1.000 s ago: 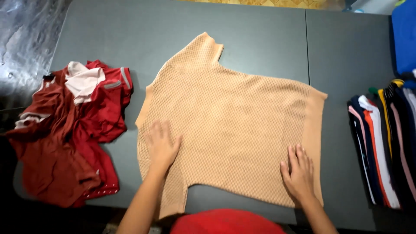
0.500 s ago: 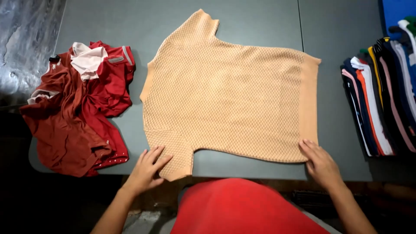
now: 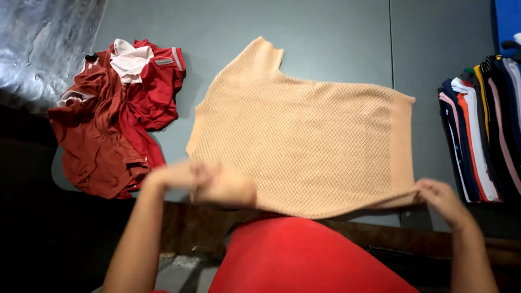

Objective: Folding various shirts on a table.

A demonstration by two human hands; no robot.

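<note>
I have the tan knit top (image 3: pixel 304 146) spread flat on the grey table (image 3: pixel 325 32), near edge lifted. Left hand (image 3: pixel 179 178) is closed on the near short sleeve and hem corner; it's blurred, so I can't make out the exact finger placement. Right hand (image 3: pixel 440 199) pinches the near hem corner at the other side. The far sleeve lies flat, pointing away from me.

Progress, as I judge it: top is laid out and smoothed, first fold only starting, no crease made yet. Rest of the folding is left.

No bins or boxes in view. Red clothes pile (image 3: pixel 111 116) sits crumpled to the left, apart from the top. Stack of folded clothes (image 3: pixel 483 135) stands at the right table edge.
</note>
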